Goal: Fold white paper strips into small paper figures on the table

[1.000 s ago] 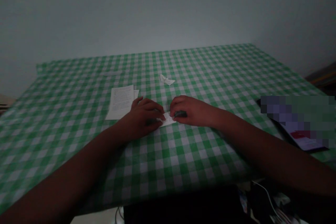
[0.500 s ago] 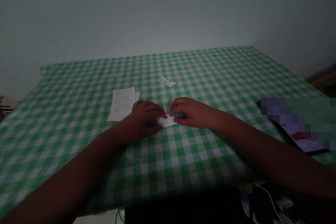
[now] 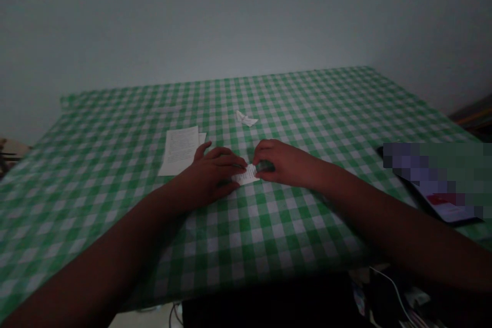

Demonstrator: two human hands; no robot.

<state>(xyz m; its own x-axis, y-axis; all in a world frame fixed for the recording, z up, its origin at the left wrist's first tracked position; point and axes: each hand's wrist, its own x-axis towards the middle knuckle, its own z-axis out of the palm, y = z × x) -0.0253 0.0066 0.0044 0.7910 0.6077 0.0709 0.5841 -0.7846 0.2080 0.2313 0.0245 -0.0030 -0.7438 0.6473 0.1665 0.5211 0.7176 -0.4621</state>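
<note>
A small white paper slip (image 3: pixel 245 175) with fine print lies on the green-and-white gingham tablecloth (image 3: pixel 307 246), near the middle of the table. My left hand (image 3: pixel 211 177) rests on the slip's left end, with the fingertips on the paper. My right hand (image 3: pixel 282 162) holds its right end between fingers and thumb. A dark grey patch shows at the right thumb, too dim to identify. Just beyond my left hand lie printed white sheets (image 3: pixel 179 150), and a crumpled paper scrap (image 3: pixel 246 119) sits farther off.
A flat dark-edged object (image 3: pixel 434 182), partly pixelated, lies at the right of the tablecloth. A white cable (image 3: pixel 388 284) and dark clutter lie below the near table edge. A plain wall stands behind the table.
Both hands and the paper slip have shifted slightly to the right. The hands still hold the slip between them.
</note>
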